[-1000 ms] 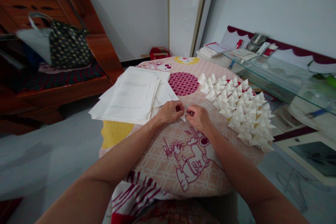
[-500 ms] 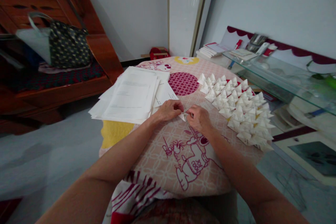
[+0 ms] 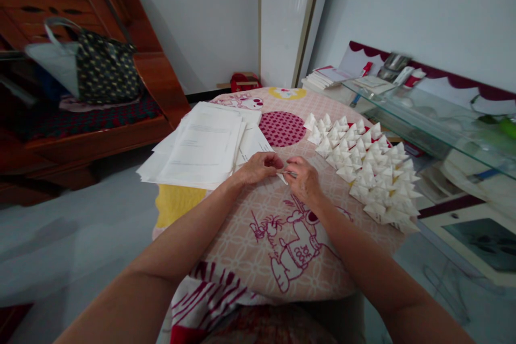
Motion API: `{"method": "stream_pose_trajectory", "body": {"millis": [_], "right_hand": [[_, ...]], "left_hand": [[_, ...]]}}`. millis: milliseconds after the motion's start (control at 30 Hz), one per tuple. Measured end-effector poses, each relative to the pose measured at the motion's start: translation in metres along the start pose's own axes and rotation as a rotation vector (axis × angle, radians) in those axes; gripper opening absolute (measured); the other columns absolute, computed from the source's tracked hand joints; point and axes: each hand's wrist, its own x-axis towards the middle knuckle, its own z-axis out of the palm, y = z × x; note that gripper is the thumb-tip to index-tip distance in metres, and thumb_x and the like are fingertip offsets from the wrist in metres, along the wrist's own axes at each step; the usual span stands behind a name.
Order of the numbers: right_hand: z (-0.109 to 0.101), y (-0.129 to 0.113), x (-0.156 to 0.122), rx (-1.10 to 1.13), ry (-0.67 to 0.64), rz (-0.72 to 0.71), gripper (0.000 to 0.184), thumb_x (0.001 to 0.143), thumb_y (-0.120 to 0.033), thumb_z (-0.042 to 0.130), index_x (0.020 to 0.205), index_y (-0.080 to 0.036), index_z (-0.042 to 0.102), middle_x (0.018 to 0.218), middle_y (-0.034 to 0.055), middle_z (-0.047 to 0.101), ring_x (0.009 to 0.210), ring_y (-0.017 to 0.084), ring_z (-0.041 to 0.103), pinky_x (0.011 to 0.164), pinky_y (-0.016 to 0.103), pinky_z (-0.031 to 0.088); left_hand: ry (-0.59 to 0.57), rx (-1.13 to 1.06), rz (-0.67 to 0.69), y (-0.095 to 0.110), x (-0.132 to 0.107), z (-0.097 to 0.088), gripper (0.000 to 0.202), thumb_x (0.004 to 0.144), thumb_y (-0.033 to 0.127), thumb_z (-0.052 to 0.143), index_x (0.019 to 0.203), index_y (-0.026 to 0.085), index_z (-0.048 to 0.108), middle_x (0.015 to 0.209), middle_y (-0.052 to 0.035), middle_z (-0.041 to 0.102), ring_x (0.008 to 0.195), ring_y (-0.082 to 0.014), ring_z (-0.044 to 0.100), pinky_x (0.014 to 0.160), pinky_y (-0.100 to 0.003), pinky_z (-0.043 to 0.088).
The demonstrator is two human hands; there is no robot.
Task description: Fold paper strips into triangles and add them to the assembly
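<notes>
Head cam looks down at both my hands meeting mid-table. My left hand and right hand are both pinched onto one small white paper piece, fingertips closed tight on it, right over the cartoon-print cloth. A loose stack of printed sheets sits just beside my left hand. Off to the right, a bunch of folded paper triangles lies in rows on the cloth. Can't make out the little piece's exact shape, it's too small.
</notes>
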Motion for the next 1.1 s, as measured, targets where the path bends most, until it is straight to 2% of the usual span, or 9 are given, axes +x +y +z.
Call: {"method": "stream_pose_trajectory", "body": {"millis": [100,200,467,567,667,733,867,1100], "right_hand": [[0.002,0.003,-0.002,0.018,0.078,-0.015,0.016,0.083,-0.011,0.061,0.074,-0.021,0.069,0.109,0.0100,0.068,0.096,0.023,0.065,0.084,0.035,0.053],[0.003,0.002,-0.004,-0.008,0.097,-0.054,0.016,0.085,-0.011,0.058,0.076,-0.021,0.069,0.111,0.0114,0.067,0.096,0.023,0.065,0.083,0.034,0.053],[0.000,-0.002,-0.005,-0.117,0.106,-0.145,0.018,0.087,-0.011,0.056,0.079,-0.020,0.068,0.112,0.0122,0.068,0.095,0.023,0.064,0.079,0.033,0.052],[0.000,-0.002,-0.005,-0.097,0.102,-0.141,0.017,0.086,-0.010,0.057,0.076,-0.020,0.067,0.111,0.0120,0.068,0.096,0.023,0.064,0.081,0.033,0.052],[0.001,-0.001,-0.005,-0.069,0.105,-0.128,0.018,0.083,-0.008,0.057,0.076,-0.021,0.067,0.110,0.0111,0.068,0.095,0.023,0.064,0.080,0.032,0.051],[0.002,0.000,-0.005,-0.049,0.108,-0.121,0.018,0.083,-0.007,0.056,0.075,-0.020,0.067,0.108,0.0110,0.067,0.094,0.022,0.064,0.079,0.032,0.051],[0.003,0.002,-0.004,0.010,0.092,-0.090,0.020,0.083,-0.007,0.056,0.071,-0.021,0.065,0.099,0.0087,0.067,0.088,0.020,0.063,0.077,0.029,0.049],[-0.002,0.000,-0.002,0.122,0.051,-0.053,0.019,0.081,-0.008,0.056,0.068,-0.020,0.062,0.087,0.0083,0.067,0.083,0.020,0.063,0.077,0.031,0.049]], "left_hand": [[0.011,-0.041,-0.012,-0.002,0.001,0.002,0.028,0.065,0.017,0.063,0.091,0.013,0.070,0.093,-0.0060,0.073,0.088,-0.0171,0.067,0.079,-0.029,0.054],[0.038,-0.058,-0.029,-0.004,0.001,0.005,0.029,0.063,0.016,0.064,0.092,0.014,0.070,0.096,-0.0063,0.073,0.091,-0.0183,0.068,0.081,-0.030,0.056],[0.109,-0.120,-0.124,0.000,0.000,0.013,0.020,0.071,0.021,0.063,0.087,0.013,0.070,0.081,-0.0045,0.073,0.072,-0.0161,0.069,0.071,-0.027,0.057],[0.180,0.053,-0.106,0.006,-0.003,0.015,0.019,0.074,0.019,0.059,0.086,0.013,0.072,0.070,-0.0029,0.071,0.065,-0.0154,0.067,0.065,-0.025,0.053],[0.232,0.318,-0.044,0.011,-0.006,0.017,0.021,0.075,0.015,0.057,0.087,0.013,0.075,0.064,-0.0017,0.069,0.061,-0.0143,0.062,0.065,-0.025,0.049],[0.240,0.417,-0.020,0.012,-0.006,0.018,0.025,0.075,0.013,0.057,0.090,0.013,0.076,0.063,-0.0011,0.067,0.060,-0.0135,0.060,0.065,-0.025,0.048],[0.224,0.455,-0.001,0.009,-0.005,0.019,0.032,0.074,0.009,0.056,0.099,0.013,0.077,0.062,0.0005,0.065,0.058,-0.0123,0.056,0.064,-0.024,0.046],[0.186,0.506,0.021,0.007,-0.006,0.018,0.036,0.073,0.008,0.054,0.100,0.015,0.076,0.062,0.0015,0.063,0.060,-0.0129,0.057,0.068,-0.025,0.047]]}}
